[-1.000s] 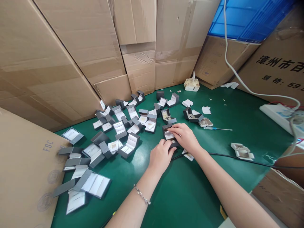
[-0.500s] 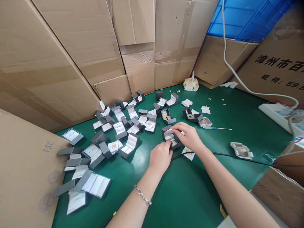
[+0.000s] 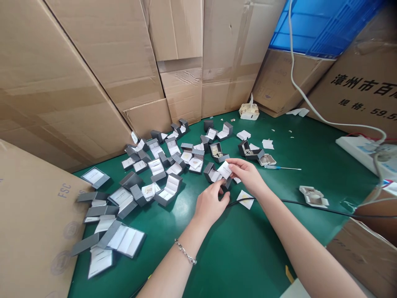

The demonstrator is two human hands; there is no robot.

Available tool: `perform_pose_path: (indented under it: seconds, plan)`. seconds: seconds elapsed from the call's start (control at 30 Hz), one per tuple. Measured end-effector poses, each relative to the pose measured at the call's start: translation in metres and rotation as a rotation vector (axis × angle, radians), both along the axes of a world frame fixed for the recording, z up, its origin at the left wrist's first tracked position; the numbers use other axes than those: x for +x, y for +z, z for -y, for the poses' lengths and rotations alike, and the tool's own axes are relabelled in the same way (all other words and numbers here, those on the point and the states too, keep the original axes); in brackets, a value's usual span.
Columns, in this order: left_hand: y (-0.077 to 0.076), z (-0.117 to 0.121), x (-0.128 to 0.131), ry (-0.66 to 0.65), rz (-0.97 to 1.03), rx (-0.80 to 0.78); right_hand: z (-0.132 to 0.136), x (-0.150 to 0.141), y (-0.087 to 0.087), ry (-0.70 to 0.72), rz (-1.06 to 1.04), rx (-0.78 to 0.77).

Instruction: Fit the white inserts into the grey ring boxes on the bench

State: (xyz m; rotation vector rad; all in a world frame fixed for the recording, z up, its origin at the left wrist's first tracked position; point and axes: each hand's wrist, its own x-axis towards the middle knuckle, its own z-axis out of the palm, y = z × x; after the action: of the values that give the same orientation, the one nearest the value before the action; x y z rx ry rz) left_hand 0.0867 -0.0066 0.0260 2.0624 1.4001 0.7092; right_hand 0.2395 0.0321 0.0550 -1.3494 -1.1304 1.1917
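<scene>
My right hand (image 3: 247,177) is closed in a pinch on a small white printed pad (image 3: 223,169), held over an open dark grey jewellery box (image 3: 211,173). My left hand (image 3: 211,203) is at the near side of that box, its fingertips against or close to the edge and its thumb stretched apart. The hands and the pad partly cover the box's front half. On the green table just beneath my right hand lies a white card with a yellowish mark (image 3: 245,200). A black cable (image 3: 237,201) runs beside my left thumb.
Several open grey boxes (image 3: 167,191) spread over the left and middle of the green table (image 3: 248,256). To the right are a blue-handled screwdriver (image 3: 282,167), a pale moulded insert (image 3: 313,196) and a power strip (image 3: 366,153). Tissues (image 3: 249,111) stand before tall cartons (image 3: 229,62).
My right hand has lifted the white pad from the box's lid and turned its printed face into view. My left thumb has moved off the box, which sits slightly further left.
</scene>
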Motion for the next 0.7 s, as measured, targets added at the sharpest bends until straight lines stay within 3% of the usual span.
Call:
perform_pose_path:
  seconds: [0.13, 0.23, 0.33, 0.4, 0.57, 0.63, 0.7]
  plan:
    - [-0.004, 0.0, 0.0, 0.164, 0.222, 0.164, 0.0, -0.002, 0.004, -0.019, -0.205, -0.082]
    - [-0.007, -0.002, 0.0, 0.255, 0.245, 0.194, -0.001, 0.0, 0.008, -0.065, -0.296, -0.117]
    - [-0.008, -0.004, -0.001, 0.257, 0.209, 0.157, 0.0, 0.007, 0.01, -0.038, -0.346, -0.148]
    - [-0.009, -0.005, -0.002, 0.241, 0.173, 0.105, 0.003, 0.013, 0.01, 0.128, -0.351, -0.184]
    - [-0.006, -0.006, -0.004, 0.178, 0.128, -0.01, 0.012, 0.017, 0.007, 0.704, -0.263, -0.299]
    - [-0.005, -0.005, -0.004, 0.182, 0.135, -0.004, 0.013, 0.013, 0.007, 0.804, -0.221, -0.32]
    - [-0.004, -0.005, -0.004, 0.214, 0.144, 0.006, 0.012, 0.011, 0.007, 0.804, -0.201, -0.312]
